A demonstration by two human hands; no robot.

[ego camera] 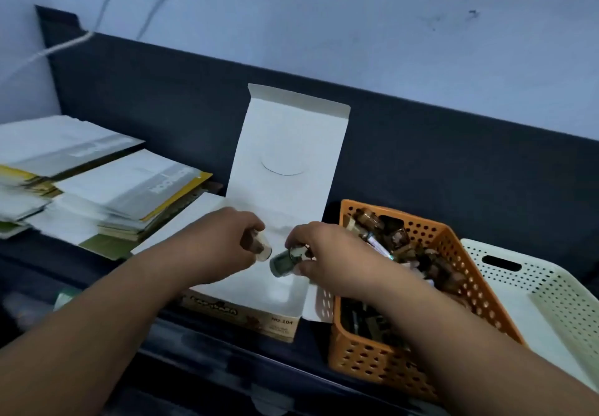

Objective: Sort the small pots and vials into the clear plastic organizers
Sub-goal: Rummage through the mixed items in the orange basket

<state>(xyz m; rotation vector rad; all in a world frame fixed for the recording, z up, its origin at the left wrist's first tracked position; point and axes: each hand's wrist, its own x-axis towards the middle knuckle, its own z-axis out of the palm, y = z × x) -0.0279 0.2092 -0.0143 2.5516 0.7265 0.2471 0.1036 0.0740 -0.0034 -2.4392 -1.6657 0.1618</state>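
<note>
My left hand (227, 240) grips a small brown glass vial (259, 246) over an open white cardboard box (285, 289). Just to its right, my right hand (327, 253) holds a small clear vial with greenish contents (282, 263), lying on its side above the same box. The two vials almost touch. An orange perforated basket (382, 354) at the right holds several small brown vials and pots (395, 237). No clear plastic organizer shows in this view.
The box's white lid (288, 149) stands up against a dark back panel (453, 162). Stacks of paper packets (107, 188) lie at the left. A white perforated basket (531, 289) sits right of the orange one.
</note>
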